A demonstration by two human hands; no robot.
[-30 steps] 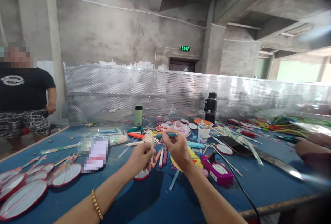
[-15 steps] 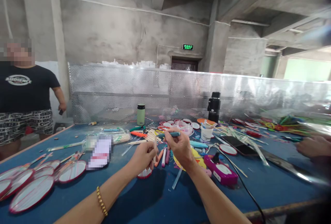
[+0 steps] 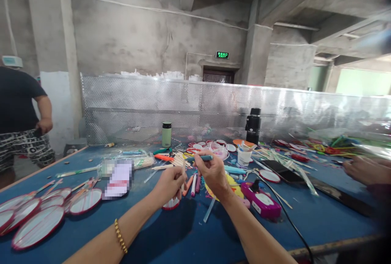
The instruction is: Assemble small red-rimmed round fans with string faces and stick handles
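Note:
My left hand (image 3: 171, 184) is closed around a pale wooden stick (image 3: 183, 168) that points upward. Just below the hand shows part of a white disc with a red rim (image 3: 171, 204); whether the stick joins it is hidden. In my right hand (image 3: 214, 172) lies a teal marker-like pen (image 3: 205, 158), pinched and roughly level, its left end close to the stick's top. Several coloured pens (image 3: 193, 186) lie on the table between my hands, and a yellow round piece (image 3: 233, 190) sits under my right wrist.
Red-rimmed white discs on sticks (image 3: 38, 227) spread over the left of the blue table (image 3: 146, 239). A purple power strip (image 3: 262, 201) with a black cord, a white cup (image 3: 244, 157), a green bottle (image 3: 166, 135) and a black flask (image 3: 253, 127) stand about. Another person's hand (image 3: 363, 169) is at right.
My hands and what they hold look almost unchanged. The person standing at left has turned and shifted left, and the other person's hand at right has moved slightly left.

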